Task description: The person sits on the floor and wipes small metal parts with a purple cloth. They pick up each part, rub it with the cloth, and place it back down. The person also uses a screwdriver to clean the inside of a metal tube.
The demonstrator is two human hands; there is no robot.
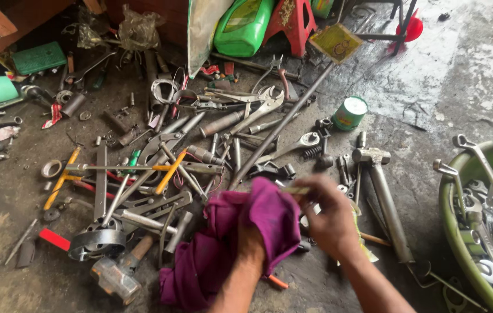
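gripping a slim metal tool (296, 189) between thumb and fingertips, our right hand (330, 217) is closed in a pinch around one end of it. motion blur hides the tool's exact kind. the part that shows runs roughly level, left from the fingers, and its free end reaches the upper edge of the magenta cloth (240, 243).

our left hand (252, 235) is wrapped in that cloth. the fabric covers the fingers, so we cannot tell whether they are clenched or loose; only the forearm shows, rising from the lower edge of the view. the cloth bunches over the hand and trails down to the floor at the lower left.

relation to note: the tool lies just right of the covered left hand, its long axis pointing toward the cloth. the two hands are close together, the right slightly higher in the view. the right wrist is bent, knuckles toward the camera, forearm entering from the lower right.

around the hands, the concrete floor (420, 98) carries a spread of loose tools. a hammer (382, 197) lies just beyond the right hand, head away from us. a green basin (461, 243) of wrenches sits at the far right, and a small green tin (349, 112) stands farther off.
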